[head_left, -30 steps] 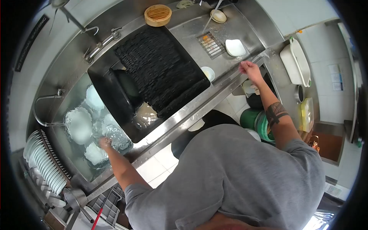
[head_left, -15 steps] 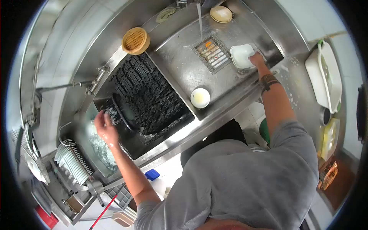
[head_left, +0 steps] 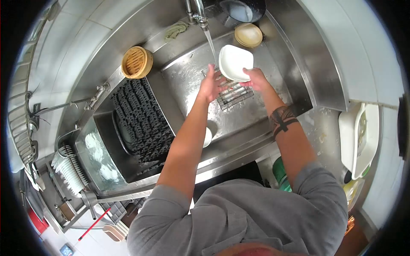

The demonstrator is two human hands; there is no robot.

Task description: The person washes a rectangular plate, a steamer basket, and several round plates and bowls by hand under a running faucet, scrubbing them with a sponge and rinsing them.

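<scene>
Head view: looks straight down on a steel counter with two basins.
Right basin (head_left: 188,91): bare wet steel, with a slotted drain grate (head_left: 234,96) in its floor.
Black mat (head_left: 143,121): ribbed, lying in the left basin beside still water.
White dish (head_left: 235,62): held up over the grate, under the thin water stream (head_left: 211,42) from the tap (head_left: 198,15).
Dish, which way: its hollow faces up toward the camera, tipped toward the stream; it is close to square, so no long axis stands out.
Dish, looks: plain glossy white, rounded corners, shallow raised rim.
Right hand (head_left: 256,79): fingers clamped on the dish's lower right edge, thumb on the rim.
Left hand (head_left: 211,83): palm open, fingers apart, just beside the dish's lower left edge; whether they touch it I cannot tell.
Bamboo steamer (head_left: 136,62): round, on the ledge behind the mat.
Small bowl (head_left: 208,137): on the basin floor, partly hidden by the left forearm.
</scene>
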